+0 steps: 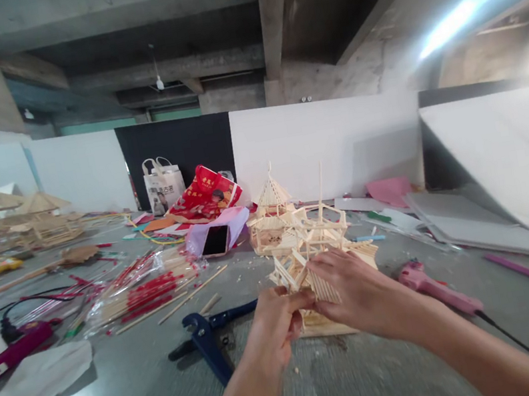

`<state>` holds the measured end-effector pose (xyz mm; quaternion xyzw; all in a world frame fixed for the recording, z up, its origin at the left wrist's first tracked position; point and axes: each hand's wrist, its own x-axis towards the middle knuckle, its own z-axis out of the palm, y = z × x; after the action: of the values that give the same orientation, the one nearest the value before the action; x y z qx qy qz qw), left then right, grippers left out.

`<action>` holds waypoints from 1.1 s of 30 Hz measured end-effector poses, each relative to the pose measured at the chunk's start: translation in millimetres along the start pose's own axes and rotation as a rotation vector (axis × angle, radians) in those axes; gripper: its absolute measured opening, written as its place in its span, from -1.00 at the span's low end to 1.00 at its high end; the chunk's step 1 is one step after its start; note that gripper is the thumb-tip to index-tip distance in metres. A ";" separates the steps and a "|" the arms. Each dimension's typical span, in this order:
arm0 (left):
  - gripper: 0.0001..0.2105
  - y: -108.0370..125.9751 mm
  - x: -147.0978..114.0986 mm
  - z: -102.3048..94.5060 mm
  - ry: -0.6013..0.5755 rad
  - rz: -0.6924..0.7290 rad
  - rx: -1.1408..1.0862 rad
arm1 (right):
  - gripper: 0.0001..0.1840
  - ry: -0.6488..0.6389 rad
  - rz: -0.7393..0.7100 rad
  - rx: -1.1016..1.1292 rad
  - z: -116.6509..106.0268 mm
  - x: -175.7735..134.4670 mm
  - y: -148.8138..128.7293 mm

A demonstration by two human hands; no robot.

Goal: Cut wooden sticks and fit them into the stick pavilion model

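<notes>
A model building of pale wooden sticks (324, 235) stands on the table in front of me, with stick roofs, railings and a pointed tower (272, 193) at its back left. My right hand (347, 285) lies over the front roof, its fingers curved round the slatted panel (324, 286). At the model's front left corner, my left hand (279, 320) is closed in a pinch close to the right fingertips. Whatever lies between the left fingers is hidden. Dark blue cutting pliers (207, 342) rest on the table left of my left hand.
A pink glue gun (437, 291) with a black cord lies to the right, near a purple pen (525, 271). Bagged sticks (143, 292), a phone (215, 240) and a magenta power strip (11, 355) are on the left. White boards (482, 222) lie back right.
</notes>
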<state>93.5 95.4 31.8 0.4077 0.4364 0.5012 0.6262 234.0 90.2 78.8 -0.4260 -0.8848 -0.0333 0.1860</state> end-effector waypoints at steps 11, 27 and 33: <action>-0.79 -0.1 1.8 0.3 -0.001 0.004 0.011 | -0.65 0.028 -0.036 -0.020 2.8 -1.3 1.0; -0.65 -3.8 -4.1 0.3 0.099 0.050 0.078 | -0.24 -0.085 0.008 0.032 2.4 -10.6 5.9; -0.46 -7.5 -15.3 -1.4 0.229 0.131 0.114 | -0.27 -0.054 -0.007 -0.007 3.6 -16.4 5.2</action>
<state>92.4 79.2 26.4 0.4103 0.5050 0.5588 0.5142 246.2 82.1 69.2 -0.4244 -0.8908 -0.0254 0.1606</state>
